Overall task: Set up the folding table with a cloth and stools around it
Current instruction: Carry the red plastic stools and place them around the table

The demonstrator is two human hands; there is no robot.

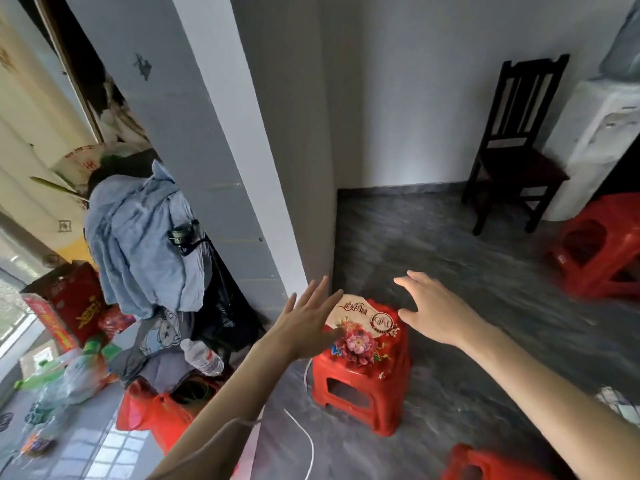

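A: Both hands are spread wide, and neither grip holds anything. Your left hand [308, 320] and your right hand [429, 313] hover over the folded cloth [360, 323] on the near red stool [360, 375], one at each end of it. Your left fingers seem to reach its edge, but I cannot tell if they touch.

B: Where are the other things of the task?

A: More red stools [595, 251] stand stacked at the right, near the dark wooden chair [516, 147], and one more stool [485, 462] is at the bottom edge. The folding table is not in view.

B: What could go wrong?

A: I think the cloth is a thin, slippery plastic. If you lift only one end, it may unfold and drop to the floor [450, 254]. If you press down on one side, the light stool may tip. The white cable [304, 438] by its foot could catch your step.

B: Can you read any writing?

A: The cloth has red script and a round emblem above printed flowers, but it is too blurred to read. The red box [76, 299] at the left has yellow characters, also not readable.
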